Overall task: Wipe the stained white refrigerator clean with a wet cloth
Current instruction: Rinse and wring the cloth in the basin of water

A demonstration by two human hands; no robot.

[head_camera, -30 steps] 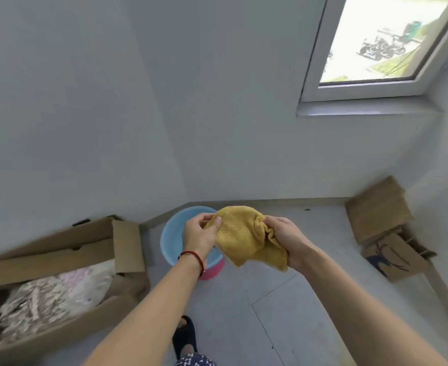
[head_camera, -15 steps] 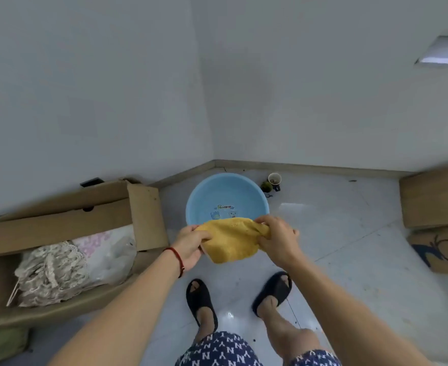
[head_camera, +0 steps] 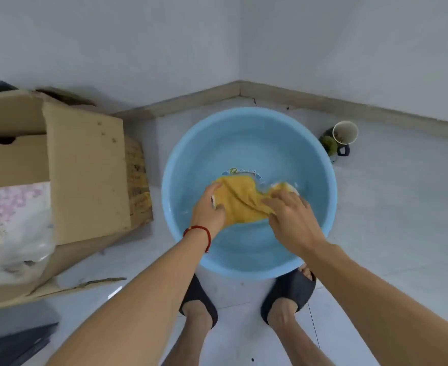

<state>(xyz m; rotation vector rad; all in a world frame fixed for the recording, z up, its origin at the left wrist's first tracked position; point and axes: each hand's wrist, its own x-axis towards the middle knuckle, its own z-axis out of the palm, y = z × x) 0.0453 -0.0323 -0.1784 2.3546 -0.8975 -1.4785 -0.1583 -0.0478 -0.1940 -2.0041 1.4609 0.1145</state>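
Fingers of the left hand [head_camera: 209, 210] and right hand [head_camera: 291, 218] gripped the yellow cloth [head_camera: 241, 199], held in water inside the blue basin [head_camera: 246, 268] on the floor. Cardboard box [head_camera: 85, 170] at nine o'clock; cup [head_camera: 345, 132] at two o'clock.

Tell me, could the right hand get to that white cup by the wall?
Probably yes: the white cup stands beyond the blue basin on open floor, but the right hand is busy holding the yellow cloth.
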